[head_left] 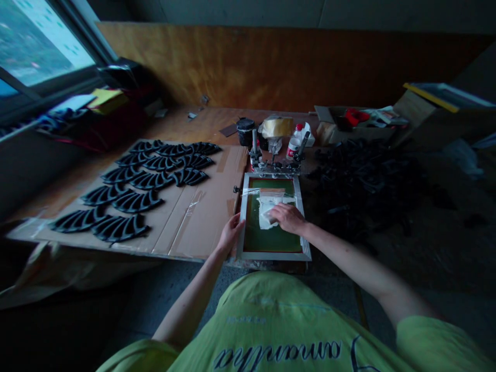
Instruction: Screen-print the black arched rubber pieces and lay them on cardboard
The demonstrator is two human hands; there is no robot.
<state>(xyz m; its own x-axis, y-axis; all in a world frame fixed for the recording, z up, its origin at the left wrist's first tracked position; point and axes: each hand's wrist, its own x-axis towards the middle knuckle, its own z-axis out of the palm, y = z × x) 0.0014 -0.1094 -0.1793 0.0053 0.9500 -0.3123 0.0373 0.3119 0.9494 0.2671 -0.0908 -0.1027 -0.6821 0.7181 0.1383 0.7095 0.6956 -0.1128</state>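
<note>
Here, a person in a green shirt stands at a wooden table [201,124]. A screen-printing frame [271,256] lies flat in front of them, with the metal clamp [273,166] at its far end. The left hand [230,233] holds the frame's left side, fingers curled tight around the edge. The right hand [289,217] rests on a white cloth [265,212] that lies on the green mesh [271,238], in the far half of the frame. Its fingers lie close together on top of the cloth (I cannot tell if they pinch it).

Just left of the frame is a cardboard sheet [197,217] with black fan-shaped pieces [147,178] laid out in rows. On the right sits a dark pile of black parts [360,181]. Behind the clamp stand a black jar [245,132], a roll of tape [277,126] and a white bottle [293,147].
</note>
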